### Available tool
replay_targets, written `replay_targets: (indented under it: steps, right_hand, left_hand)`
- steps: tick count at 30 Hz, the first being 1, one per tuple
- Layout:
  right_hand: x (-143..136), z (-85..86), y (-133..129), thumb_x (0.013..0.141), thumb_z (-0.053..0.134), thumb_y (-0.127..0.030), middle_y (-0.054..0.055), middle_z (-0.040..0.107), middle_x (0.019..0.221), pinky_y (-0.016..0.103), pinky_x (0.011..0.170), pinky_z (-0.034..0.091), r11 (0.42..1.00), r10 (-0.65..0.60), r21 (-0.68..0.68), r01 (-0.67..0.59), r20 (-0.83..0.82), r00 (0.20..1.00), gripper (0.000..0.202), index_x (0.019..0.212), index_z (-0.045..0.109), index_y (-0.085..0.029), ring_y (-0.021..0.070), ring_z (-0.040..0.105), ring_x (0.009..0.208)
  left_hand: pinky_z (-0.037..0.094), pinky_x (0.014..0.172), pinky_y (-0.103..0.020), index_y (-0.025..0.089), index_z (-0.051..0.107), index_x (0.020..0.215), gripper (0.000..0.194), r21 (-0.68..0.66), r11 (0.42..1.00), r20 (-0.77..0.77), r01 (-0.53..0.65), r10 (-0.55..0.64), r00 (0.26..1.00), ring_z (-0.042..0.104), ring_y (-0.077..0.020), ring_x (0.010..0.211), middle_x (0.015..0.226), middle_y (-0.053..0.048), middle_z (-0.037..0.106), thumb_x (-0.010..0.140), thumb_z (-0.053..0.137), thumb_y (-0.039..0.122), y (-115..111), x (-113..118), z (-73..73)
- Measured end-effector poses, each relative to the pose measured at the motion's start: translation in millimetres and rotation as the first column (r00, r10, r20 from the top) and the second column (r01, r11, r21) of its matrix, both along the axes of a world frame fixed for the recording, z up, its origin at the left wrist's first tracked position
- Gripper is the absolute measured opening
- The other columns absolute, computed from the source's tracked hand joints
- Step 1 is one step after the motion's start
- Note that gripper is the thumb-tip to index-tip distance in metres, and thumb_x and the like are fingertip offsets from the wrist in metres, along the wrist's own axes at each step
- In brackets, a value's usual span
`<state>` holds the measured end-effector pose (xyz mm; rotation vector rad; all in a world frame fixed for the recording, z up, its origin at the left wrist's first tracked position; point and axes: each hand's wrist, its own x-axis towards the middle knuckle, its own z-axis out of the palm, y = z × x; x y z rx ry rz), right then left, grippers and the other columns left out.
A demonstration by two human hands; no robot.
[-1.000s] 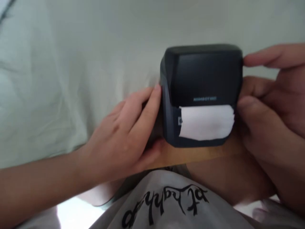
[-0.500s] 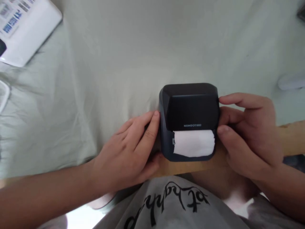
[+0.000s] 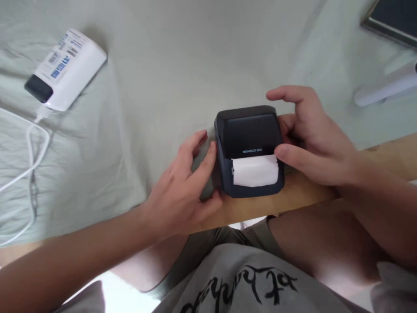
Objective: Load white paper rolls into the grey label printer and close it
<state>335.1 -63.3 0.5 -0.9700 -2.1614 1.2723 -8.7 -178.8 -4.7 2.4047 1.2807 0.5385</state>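
Observation:
A small black label printer [image 3: 248, 134] stands near the front edge of a cloth-covered table, with a strip of white paper [image 3: 254, 171] hanging out of its slot. My left hand [image 3: 182, 187] lies flat against the printer's left side, fingers spread, thumb by its lower corner. My right hand [image 3: 309, 137] grips the printer's right side, its thumb on the front by the paper and its index finger raised over the top back corner.
A white power bank [image 3: 67, 67] with a white cable [image 3: 31, 152] lies at the far left on the pale green cloth [image 3: 156, 65]. A white object [image 3: 381, 89] and a dark framed thing [image 3: 391, 17] sit at the far right. The wooden table edge [image 3: 306, 195] runs below the printer.
The view has pulled back and up, so the printer looks smaller and the power bank shows fully. My right index finger has lifted off the printer's top; my left fingers have spread slightly.

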Motion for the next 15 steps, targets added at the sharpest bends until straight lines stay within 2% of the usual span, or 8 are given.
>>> replay_targets:
  steps: [3, 6, 8, 10, 15]
  right_hand:
    - [-1, -4.6, -3, 0.113, 0.088, -0.056, -0.008, 0.062, 0.086, 0.031, 0.067, 0.046, 1.0, 0.001, 0.012, -0.001, 0.007, 1.0, 0.088, 0.185, 0.045, -0.032, 0.0124, 0.06, 0.074]
    - [-1, -5.2, -7, 0.11, 0.091, -0.053, -0.007, 0.062, 0.086, 0.031, 0.069, 0.045, 1.0, -0.004, 0.005, 0.004, 0.016, 1.0, 0.091, 0.186, 0.045, -0.032, 0.0134, 0.062, 0.076]
    - [-2, -4.9, -7, 0.11, 0.091, -0.051, -0.007, 0.063, 0.086, 0.031, 0.068, 0.045, 1.0, -0.02, -0.015, 0.02, 0.005, 1.0, 0.091, 0.185, 0.045, -0.031, 0.0135, 0.064, 0.078]
    - [-3, -4.8, -7, 0.108, 0.091, -0.049, -0.008, 0.063, 0.086, 0.03, 0.066, 0.044, 0.999, -0.043, -0.027, 0.043, -0.012, 0.999, 0.091, 0.185, 0.046, -0.03, 0.0127, 0.064, 0.076]
    - [-5, -0.1, -7, 0.108, 0.092, -0.047, -0.013, 0.057, 0.076, 0.027, 0.059, 0.045, 0.997, -0.066, -0.039, 0.065, -0.035, 0.997, 0.084, 0.179, 0.05, -0.028, 0.0086, 0.057, 0.062]
  left_hand:
    - [0.071, 0.143, -0.073, 0.025, 0.047, 0.196, 0.087, 0.036, 0.999, 0.007, -0.035, 0.035, 0.999, 0.066, -0.053, 0.183, 0.198, -0.03, 0.052, 0.114, 0.075, 0.027, 0, 0, -1.5]
    - [0.072, 0.14, -0.075, 0.021, 0.052, 0.193, 0.083, 0.079, 0.996, 0.008, -0.038, 0.037, 0.999, 0.068, -0.0558, 0.18, 0.196, -0.033, 0.052, 0.114, 0.076, 0.027, 1, 2, -3.3]
    - [0.071, 0.142, -0.074, 0.019, 0.051, 0.193, 0.084, 0.055, 0.998, -0.01, -0.034, 0.035, 0.999, 0.065, -0.0564, 0.182, 0.197, -0.034, 0.051, 0.113, 0.075, 0.026, 0, 5, -3.8]
    - [0.072, 0.142, -0.07, 0.019, 0.048, 0.196, 0.087, 0.05, 0.997, 0.006, -0.051, 0.05, 0.999, 0.065, -0.054, 0.183, 0.197, -0.032, 0.054, 0.113, 0.072, 0.028, -2, 8, -4.3]
    - [0.074, 0.138, -0.056, 0.018, 0.033, 0.204, 0.095, 0.108, 0.991, 0.056, -0.084, 0.079, 0.995, 0.076, -0.0433, 0.171, 0.187, -0.025, 0.069, 0.115, 0.065, 0.031, -7, 11, -6.5]
